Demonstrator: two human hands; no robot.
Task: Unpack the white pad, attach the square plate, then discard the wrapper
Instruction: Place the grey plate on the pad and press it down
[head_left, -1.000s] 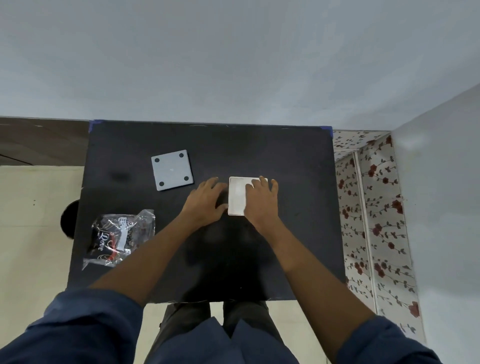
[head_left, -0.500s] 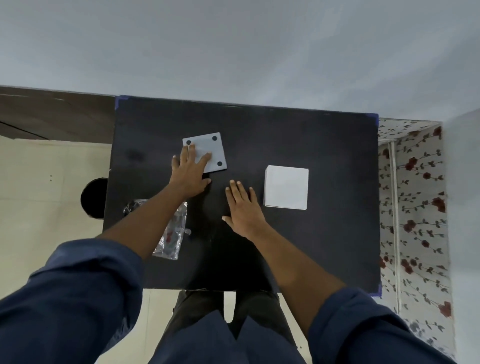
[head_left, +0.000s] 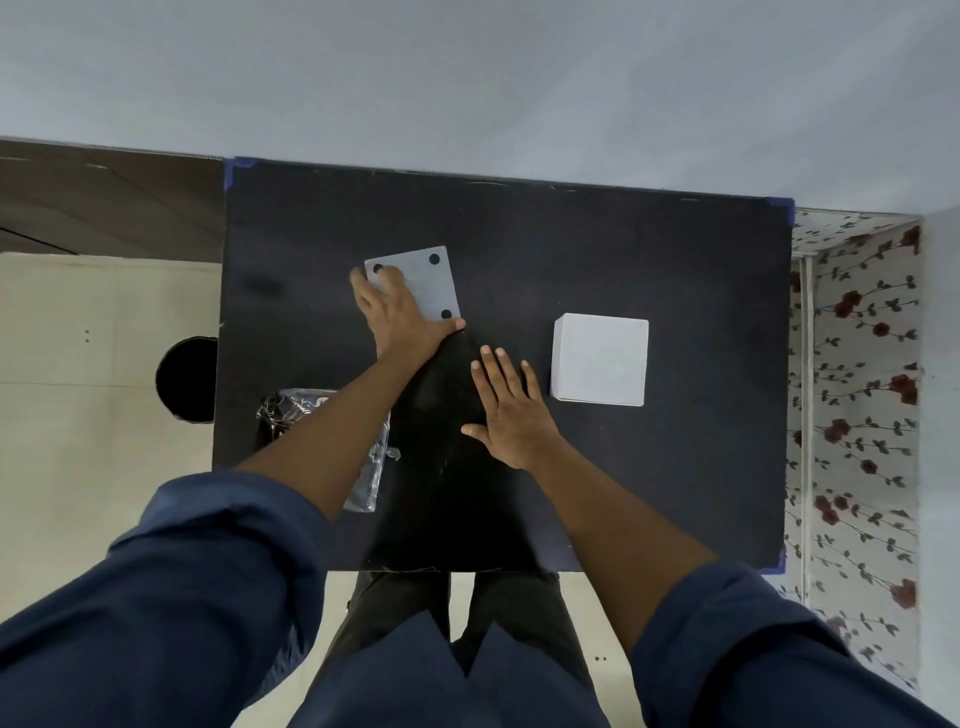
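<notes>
Head view: left hand (head_left: 397, 319) lies flat on the grey square plate (head_left: 415, 283), gripping nothing; right hand (head_left: 511, 410) rests spread on the black table (head_left: 675, 467) beside the white square pad (head_left: 600, 359); print on the clear crinkled wrapper (head_left: 371, 467) is unreadable.

A black table (head_left: 675, 493) with blue tape at its corners carries three things. The grey square plate (head_left: 421, 283) with dark dots lies under the left hand (head_left: 400, 325). The white pad (head_left: 600, 358) lies just right of the flat right hand (head_left: 511, 410). The crumpled clear wrapper (head_left: 374, 467) lies beneath the left forearm.
</notes>
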